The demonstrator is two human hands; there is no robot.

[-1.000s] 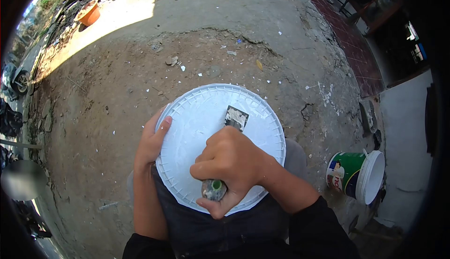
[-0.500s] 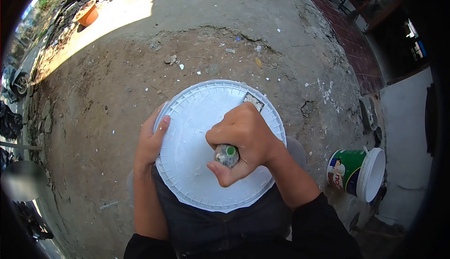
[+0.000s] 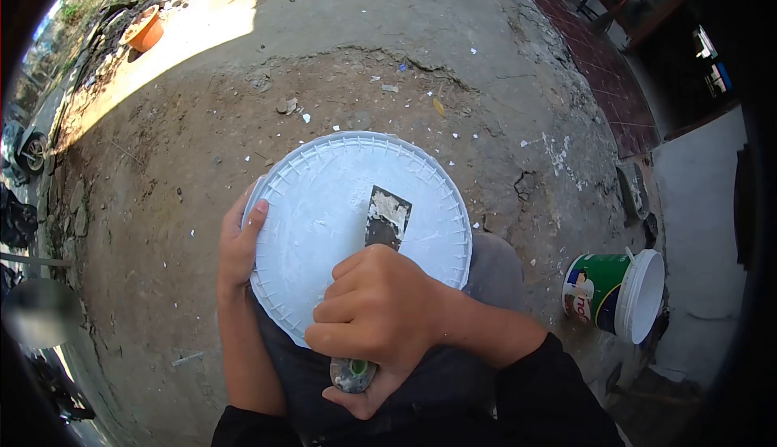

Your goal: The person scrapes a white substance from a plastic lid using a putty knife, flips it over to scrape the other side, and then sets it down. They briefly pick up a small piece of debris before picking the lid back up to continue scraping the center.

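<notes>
A round white bucket lid (image 3: 303, 241) with a ribbed rim rests over my lap, its face streaked with white residue. My left hand (image 3: 241, 241) grips the lid's left edge, thumb on top and fingers underneath, out of sight. In my right hand (image 3: 376, 309), fingers wrapped round the handle, is a putty knife (image 3: 388, 219). Its dark blade, caked with whitish paste, lies over the middle of the lid and points away from me. The handle's rounded end, with a green spot, shows below my fist near the lid's lower edge.
A green and white paint bucket (image 3: 613, 293) lies on its side at the right, by a white wall (image 3: 696, 220). An orange pot (image 3: 144, 30) stands far left in sunlight. Cracked ground (image 3: 186, 156) with white flakes surrounds me. A parked motorbike (image 3: 24, 152) is at the left edge.
My right hand has drawn the putty knife toward me and left, from the lid's upper right rim to its middle. The lid has shifted slightly left, my left hand still on its edge.
</notes>
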